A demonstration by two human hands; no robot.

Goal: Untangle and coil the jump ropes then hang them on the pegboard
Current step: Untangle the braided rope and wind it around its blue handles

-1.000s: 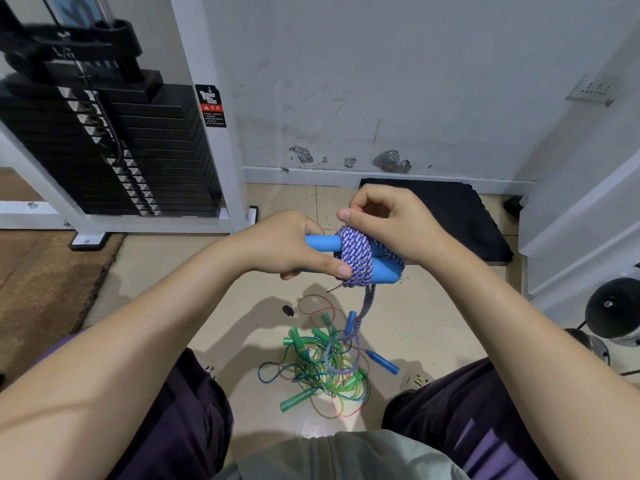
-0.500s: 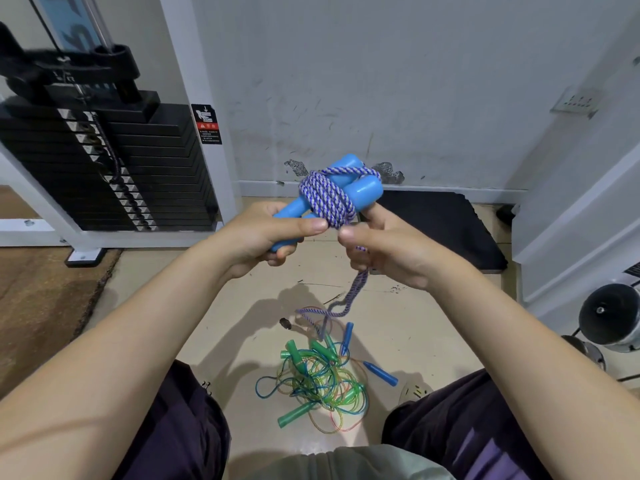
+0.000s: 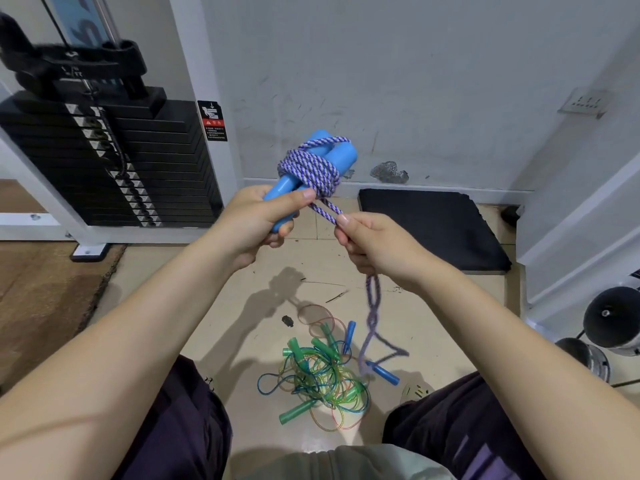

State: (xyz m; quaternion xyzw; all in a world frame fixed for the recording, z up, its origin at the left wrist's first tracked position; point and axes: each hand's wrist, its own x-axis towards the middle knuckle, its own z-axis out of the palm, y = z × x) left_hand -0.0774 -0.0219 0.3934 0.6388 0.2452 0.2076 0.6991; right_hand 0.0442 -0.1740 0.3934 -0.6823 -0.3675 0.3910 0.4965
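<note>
While the person sat facing the scuffed grey wall, the black weight stack stood at ten o'clock, its flat steel plates layered like slabs. A dark foam mat lay on the tiled floor at two o'clock.

Both forearms reached to the middle of the view. The left hand gripped the lower ends of the two blue handles, fingers curled round the smooth plastic and the thumb pressed on top, probably to pin the wraps so they would not slip. The braided purple-and-white rope was wound in tight turns about the tilted pair, its woven surface coarse against the glossy handles. The right hand, just beside at three o'clock, pinched the doubled free strand, fingers closed on it, seemingly holding it taut for the next turn or tuck; the slack hung blurred toward the floor.

At six o'clock, between the knees, lay the tangled pile of ropes: thin translucent green and reddish cords with green handles, still unsorted. No pegboard was in view.
</note>
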